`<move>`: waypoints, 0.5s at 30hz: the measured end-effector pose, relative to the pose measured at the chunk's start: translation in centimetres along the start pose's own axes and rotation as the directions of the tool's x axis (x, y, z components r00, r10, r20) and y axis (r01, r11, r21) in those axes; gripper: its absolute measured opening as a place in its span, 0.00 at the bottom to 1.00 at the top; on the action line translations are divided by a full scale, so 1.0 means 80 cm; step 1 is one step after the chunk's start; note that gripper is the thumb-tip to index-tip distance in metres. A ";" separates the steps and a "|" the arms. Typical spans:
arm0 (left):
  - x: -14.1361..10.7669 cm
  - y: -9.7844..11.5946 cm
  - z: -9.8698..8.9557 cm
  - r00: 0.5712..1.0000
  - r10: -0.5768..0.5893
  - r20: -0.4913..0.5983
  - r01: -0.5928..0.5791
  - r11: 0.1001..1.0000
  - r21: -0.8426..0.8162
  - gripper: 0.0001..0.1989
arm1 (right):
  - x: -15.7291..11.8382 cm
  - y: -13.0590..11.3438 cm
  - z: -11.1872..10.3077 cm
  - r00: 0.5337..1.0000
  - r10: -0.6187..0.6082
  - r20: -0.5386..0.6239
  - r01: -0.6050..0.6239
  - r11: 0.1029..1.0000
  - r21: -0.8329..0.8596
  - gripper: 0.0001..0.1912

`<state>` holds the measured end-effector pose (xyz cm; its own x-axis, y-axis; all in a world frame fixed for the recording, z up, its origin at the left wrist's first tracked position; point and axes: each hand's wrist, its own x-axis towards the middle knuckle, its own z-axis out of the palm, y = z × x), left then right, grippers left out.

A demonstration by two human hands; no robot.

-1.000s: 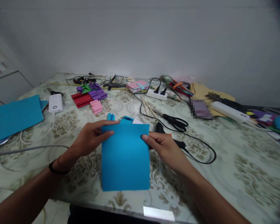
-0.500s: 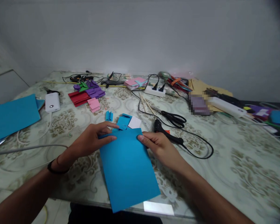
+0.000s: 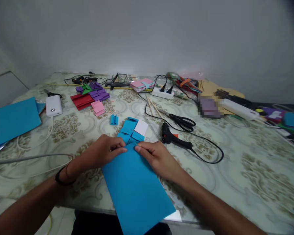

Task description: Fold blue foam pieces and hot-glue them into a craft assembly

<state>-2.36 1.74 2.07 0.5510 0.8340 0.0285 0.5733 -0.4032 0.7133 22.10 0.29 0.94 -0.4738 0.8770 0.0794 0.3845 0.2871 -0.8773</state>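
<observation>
A sheet of blue paper (image 3: pixel 139 192) slants across the table's front edge, its lower part hanging over my lap. At its far edge my left hand (image 3: pixel 107 148) pinches the paper between thumb and fingers. My right hand (image 3: pixel 154 156) grips the same edge close by, thumb on top. Just beyond my fingertips lie folded blue paper pieces (image 3: pixel 129 126) with a white square of paper (image 3: pixel 141 127) on them. A small folded blue piece (image 3: pixel 114 119) sits apart, farther left.
A black glue gun (image 3: pixel 175 138) and black-handled scissors (image 3: pixel 181 121) lie right of my hands, with a looping cord. Folded red paper (image 3: pixel 82 101) and pink paper (image 3: pixel 98 107) lie far left. A white power bank (image 3: pixel 54 105) stands near blue sheets (image 3: pixel 13 120). Behind is a power strip (image 3: pixel 163 93).
Both hands have drawn closer together along the sheet's far edge, and the sheet has shifted toward me. More of the folded blue pieces now shows beyond it.
</observation>
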 end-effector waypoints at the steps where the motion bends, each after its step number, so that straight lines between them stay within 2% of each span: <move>1: 0.000 0.000 0.001 1.000 0.007 0.001 -0.007 1.000 0.014 0.11 | 0.000 0.000 0.002 1.000 -0.002 0.001 0.002 1.000 -0.001 0.23; 7: 0.001 0.003 0.003 0.998 0.002 0.059 -0.003 1.000 0.012 0.11 | 0.002 0.001 0.008 0.998 0.012 -0.067 -0.012 1.000 0.009 0.08; 15: 0.002 0.006 0.017 0.993 0.089 0.077 -0.097 0.990 0.101 0.12 | 0.000 0.001 0.014 0.998 -0.059 -0.024 0.059 0.998 -0.007 0.09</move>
<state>-1.15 1.19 1.50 0.6451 0.7632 0.0383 0.5756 -0.5183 0.6325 21.27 -0.09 0.35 -0.4768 0.8675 0.1419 0.3619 0.3409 -0.8677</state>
